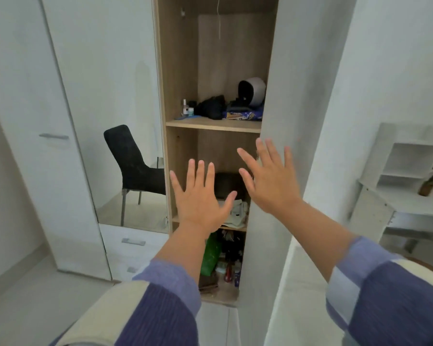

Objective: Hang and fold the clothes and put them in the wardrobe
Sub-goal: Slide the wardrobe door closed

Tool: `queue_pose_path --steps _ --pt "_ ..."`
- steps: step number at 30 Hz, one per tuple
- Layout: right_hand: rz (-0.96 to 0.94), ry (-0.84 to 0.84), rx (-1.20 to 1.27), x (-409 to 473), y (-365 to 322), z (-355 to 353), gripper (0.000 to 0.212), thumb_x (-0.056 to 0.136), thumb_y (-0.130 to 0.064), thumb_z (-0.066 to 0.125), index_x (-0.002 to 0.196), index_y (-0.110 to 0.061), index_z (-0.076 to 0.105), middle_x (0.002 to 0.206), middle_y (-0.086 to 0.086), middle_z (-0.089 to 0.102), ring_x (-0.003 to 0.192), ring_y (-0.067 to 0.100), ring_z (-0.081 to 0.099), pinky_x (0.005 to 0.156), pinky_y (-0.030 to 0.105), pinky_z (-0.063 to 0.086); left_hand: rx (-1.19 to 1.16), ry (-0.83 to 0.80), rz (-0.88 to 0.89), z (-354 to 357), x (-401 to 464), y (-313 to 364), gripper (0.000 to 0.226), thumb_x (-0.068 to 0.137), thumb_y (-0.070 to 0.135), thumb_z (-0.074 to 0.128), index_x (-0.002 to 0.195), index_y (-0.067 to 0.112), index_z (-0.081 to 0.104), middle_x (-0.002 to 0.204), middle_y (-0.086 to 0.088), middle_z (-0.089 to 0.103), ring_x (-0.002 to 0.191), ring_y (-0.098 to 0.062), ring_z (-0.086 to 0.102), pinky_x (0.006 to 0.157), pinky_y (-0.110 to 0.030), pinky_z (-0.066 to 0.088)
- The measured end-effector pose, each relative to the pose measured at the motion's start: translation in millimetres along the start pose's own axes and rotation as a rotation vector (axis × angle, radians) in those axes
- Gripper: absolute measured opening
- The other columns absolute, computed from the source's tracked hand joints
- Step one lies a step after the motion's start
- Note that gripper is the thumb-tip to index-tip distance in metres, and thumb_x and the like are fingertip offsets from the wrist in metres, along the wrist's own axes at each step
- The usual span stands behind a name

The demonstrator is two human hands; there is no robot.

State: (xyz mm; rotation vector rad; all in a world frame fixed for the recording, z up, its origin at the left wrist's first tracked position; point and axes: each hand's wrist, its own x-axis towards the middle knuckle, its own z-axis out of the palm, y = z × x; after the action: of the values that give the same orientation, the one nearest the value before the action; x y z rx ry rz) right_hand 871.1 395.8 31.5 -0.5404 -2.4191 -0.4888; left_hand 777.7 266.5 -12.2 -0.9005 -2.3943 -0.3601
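The wardrobe (183, 71) stands straight ahead, its wooden inside showing and its white door (285, 96) swung open on the right. My left hand (200, 198) and my right hand (270, 178) are both raised in front of the middle shelf, palms away from me, fingers spread, holding nothing. The right hand is close to the door's edge. The upper shelf (213, 124) carries dark items, a small bottle and folded blue cloth (243, 114). Light folded cloth (238, 211) lies on the middle shelf, partly hidden by my hands. No hanger or loose garment is in view.
A mirror door (125, 121) to the left reflects a black chair. White drawers (133, 242) sit below it. A green bag (210, 253) and clutter fill the wardrobe's bottom. A white shelving desk (405, 196) with brown bottles stands at right.
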Motion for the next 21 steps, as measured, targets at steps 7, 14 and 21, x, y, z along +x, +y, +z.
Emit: queue_pose_path --steps 7,14,21 --pt "-0.047 0.401 -0.083 -2.5 113.6 -57.8 0.052 0.1 -0.039 0.025 0.15 -0.03 0.019 0.159 0.013 0.008 0.147 0.031 0.005 0.116 0.058 0.007 -0.086 0.13 0.002 -37.3 18.7 125.2 0.102 0.075 0.085 0.008 0.15 0.02 -0.014 0.158 -0.001 -0.018 0.143 -0.02 -0.024 0.109 -0.062 -0.016" --pt "0.111 0.204 0.157 0.3 160.6 -22.0 0.056 0.098 -0.045 0.011 0.149 -0.035 -0.01 0.159 0.007 -0.014 0.147 0.028 -0.009 0.115 0.058 0.004 0.018 0.238 0.057 -54.4 53.2 160.8 0.113 0.072 0.084 0.031 0.148 0.017 -0.022 0.156 -0.003 -0.025 0.143 -0.024 -0.023 0.11 -0.063 -0.009" --pt "-0.114 0.07 0.301 23.1 152.4 -4.1 0.06 0.092 -0.058 0.005 0.143 -0.04 -0.022 0.155 0.001 -0.028 0.146 0.025 -0.016 0.115 0.057 0.0 0.159 0.327 0.201 -65.1 62.9 134.2 0.106 0.072 0.078 0.037 0.152 0.022 -0.006 0.159 -0.006 -0.013 0.146 -0.027 -0.013 0.112 -0.063 -0.002"
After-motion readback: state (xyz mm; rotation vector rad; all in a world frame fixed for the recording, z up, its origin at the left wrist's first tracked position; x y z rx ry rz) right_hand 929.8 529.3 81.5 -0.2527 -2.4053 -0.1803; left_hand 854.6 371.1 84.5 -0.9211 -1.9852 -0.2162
